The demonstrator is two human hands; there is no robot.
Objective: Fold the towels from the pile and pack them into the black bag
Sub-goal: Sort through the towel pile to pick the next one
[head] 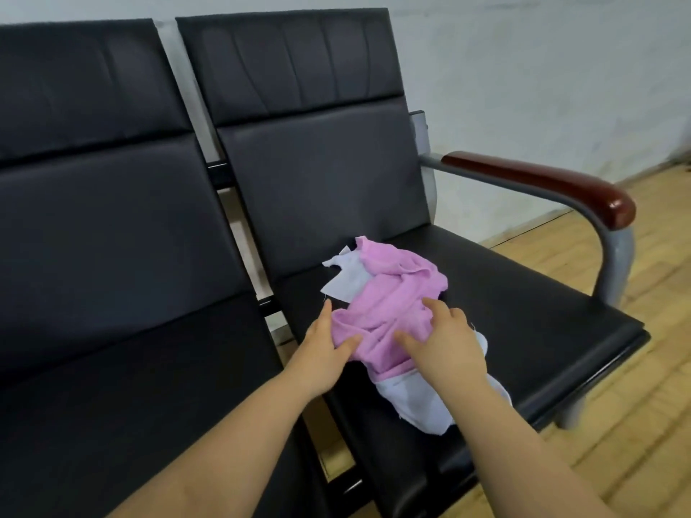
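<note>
A crumpled pink towel (396,293) lies on top of a pale lilac-white towel (411,401) on the right-hand black seat (523,312). My left hand (321,353) touches the pink towel's near left edge, its fingers straight and its thumb laid on the cloth. My right hand (445,342) rests on the pink towel's near right part with spread, relaxed fingers. Neither hand visibly pinches the cloth. The black bag is not in view.
The seats form a row of black padded chairs; the left seat (131,368) adjoins the right one. A grey metal armrest with a dark red wooden top (542,185) bounds the right side. A wooden floor (635,443) lies beyond, and a white wall stands behind.
</note>
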